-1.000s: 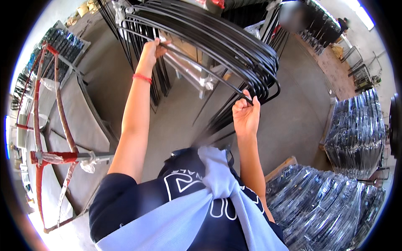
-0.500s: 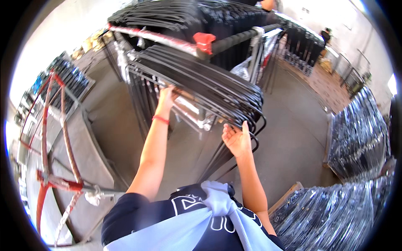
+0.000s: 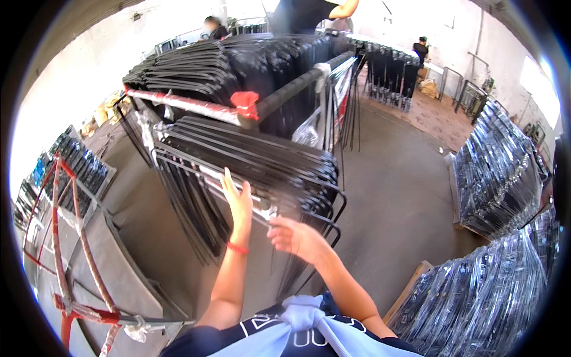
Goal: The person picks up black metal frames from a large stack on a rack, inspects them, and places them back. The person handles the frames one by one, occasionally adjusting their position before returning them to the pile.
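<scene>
Black bent metal tube frames (image 3: 256,149) hang side by side in a row in front of me, their legs reaching down toward the floor. My left hand (image 3: 239,205) is held upright at the near side of the row, fingers stretched and thumb apart, with nothing in it. My right hand (image 3: 297,239) is below the row's rounded right-hand ends, fingers loosely bent and apart. Nothing shows in its grasp. Whether either hand touches the nearest frame cannot be made out. A red band circles my left wrist.
Behind the row stands a rack with a red-and-white wrapped bar (image 3: 184,104), a red wrapping (image 3: 245,104) at its corner and more black frames (image 3: 178,65). Film-wrapped stacks (image 3: 496,172) stand at right, a red tubular stand (image 3: 59,232) at left. Other people work farther back.
My left hand has come off the near frame's top bar, its fingers now stretched. My right hand has moved left, away from the rounded ends. The whole view has shifted.
</scene>
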`<state>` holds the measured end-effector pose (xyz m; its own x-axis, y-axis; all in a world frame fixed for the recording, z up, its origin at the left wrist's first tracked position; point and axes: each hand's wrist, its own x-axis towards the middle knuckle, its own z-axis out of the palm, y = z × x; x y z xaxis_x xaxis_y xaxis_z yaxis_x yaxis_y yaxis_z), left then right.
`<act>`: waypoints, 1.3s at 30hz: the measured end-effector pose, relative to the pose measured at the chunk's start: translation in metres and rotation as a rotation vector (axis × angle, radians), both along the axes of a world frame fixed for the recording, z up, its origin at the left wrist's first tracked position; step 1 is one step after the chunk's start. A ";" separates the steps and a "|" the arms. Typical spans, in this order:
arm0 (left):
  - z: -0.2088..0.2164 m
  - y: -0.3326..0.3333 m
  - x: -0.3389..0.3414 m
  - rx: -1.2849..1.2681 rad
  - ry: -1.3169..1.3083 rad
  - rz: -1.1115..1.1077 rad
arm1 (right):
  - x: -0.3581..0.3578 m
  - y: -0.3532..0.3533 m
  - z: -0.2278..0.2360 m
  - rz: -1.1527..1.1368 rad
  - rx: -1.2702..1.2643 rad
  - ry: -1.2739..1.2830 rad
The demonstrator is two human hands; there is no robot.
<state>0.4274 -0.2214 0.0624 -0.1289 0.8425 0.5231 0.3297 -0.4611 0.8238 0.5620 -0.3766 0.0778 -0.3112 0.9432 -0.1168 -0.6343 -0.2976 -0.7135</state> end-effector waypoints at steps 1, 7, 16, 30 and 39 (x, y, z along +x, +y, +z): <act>0.010 -0.022 0.015 0.023 0.027 -0.045 | 0.009 -0.007 0.011 0.081 0.085 -0.013; 0.025 -0.075 0.069 0.112 0.387 -0.088 | 0.098 -0.021 0.050 0.268 0.362 -0.145; 0.152 -0.095 0.223 0.244 0.520 -0.179 | 0.352 -0.011 0.067 -0.138 0.602 -0.453; 0.218 -0.001 0.444 0.045 0.255 -0.677 | 0.539 -0.020 0.153 -0.759 0.727 -0.870; 0.244 0.086 0.574 0.039 -0.093 -0.769 | 0.631 0.126 0.220 -1.706 0.517 -2.023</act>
